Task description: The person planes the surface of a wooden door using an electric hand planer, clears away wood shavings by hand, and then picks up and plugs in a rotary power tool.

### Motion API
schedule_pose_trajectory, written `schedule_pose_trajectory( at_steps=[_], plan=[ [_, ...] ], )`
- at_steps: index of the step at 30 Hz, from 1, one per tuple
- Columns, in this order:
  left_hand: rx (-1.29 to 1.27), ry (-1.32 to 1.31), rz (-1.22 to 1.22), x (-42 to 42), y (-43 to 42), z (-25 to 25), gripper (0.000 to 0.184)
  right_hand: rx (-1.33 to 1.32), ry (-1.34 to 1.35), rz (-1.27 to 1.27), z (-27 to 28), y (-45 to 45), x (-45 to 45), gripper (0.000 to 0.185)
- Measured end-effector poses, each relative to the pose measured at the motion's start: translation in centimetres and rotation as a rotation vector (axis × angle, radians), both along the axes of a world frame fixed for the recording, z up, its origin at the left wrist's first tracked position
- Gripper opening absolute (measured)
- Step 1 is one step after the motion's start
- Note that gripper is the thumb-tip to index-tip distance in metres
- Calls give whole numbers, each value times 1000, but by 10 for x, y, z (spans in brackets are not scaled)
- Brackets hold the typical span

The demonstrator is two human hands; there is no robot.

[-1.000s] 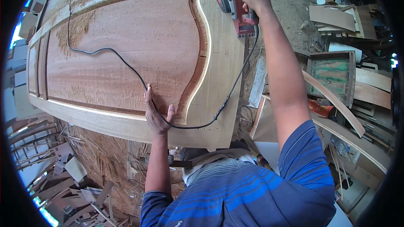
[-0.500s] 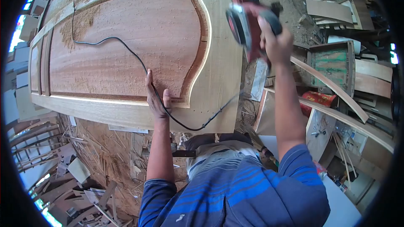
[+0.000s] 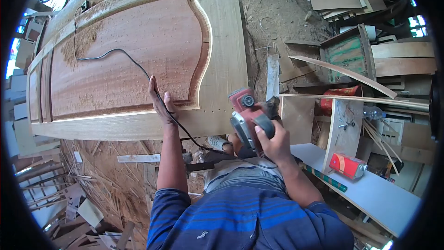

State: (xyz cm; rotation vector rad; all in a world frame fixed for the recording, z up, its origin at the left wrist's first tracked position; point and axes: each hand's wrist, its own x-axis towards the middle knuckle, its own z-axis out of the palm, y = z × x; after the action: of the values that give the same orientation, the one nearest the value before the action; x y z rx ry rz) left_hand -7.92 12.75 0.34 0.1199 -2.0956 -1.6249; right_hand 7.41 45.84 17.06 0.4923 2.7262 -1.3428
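A red electric planer (image 3: 244, 120) with a dark handle is in my right hand (image 3: 277, 144), whose fingers wrap round the handle. I hold it near my body, just off the right corner of a panelled wooden door (image 3: 223, 60). My left hand (image 3: 162, 107) is at the door's near edge, fingers straight and thumb apart. Across that palm runs a black power cord (image 3: 134, 60), which crosses the reddish inset panel and loops down toward the planer. Wood shavings (image 3: 85, 41) lie scattered over the panel. Whether my left hand touches the door I cannot tell.
To my right, a white board (image 3: 370, 194) carries a red packet (image 3: 348, 165) and a green patterned tube (image 3: 328, 178). A curved wooden strip (image 3: 344, 71) and a green-stained tray (image 3: 349, 58) lie beyond. Wood scraps (image 3: 108, 180) cover the floor at left.
My right hand has brought the planer down and toward my body, from beyond the door's right end. My left hand has shifted slightly left, with the cord still across it. The view has turned somewhat.
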Motion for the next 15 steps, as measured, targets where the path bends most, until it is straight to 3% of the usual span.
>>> schedule_pose_trajectory(
  at_steps=[7,15],
  plan=[
    [-11,-12,-13,0,-2,-1,86,53,50,-3,-25,-28,-41,36],
    [-95,-6,-18,-2,-5,2,87,92,38,-51,-35,-31,-159,53]
  ],
)
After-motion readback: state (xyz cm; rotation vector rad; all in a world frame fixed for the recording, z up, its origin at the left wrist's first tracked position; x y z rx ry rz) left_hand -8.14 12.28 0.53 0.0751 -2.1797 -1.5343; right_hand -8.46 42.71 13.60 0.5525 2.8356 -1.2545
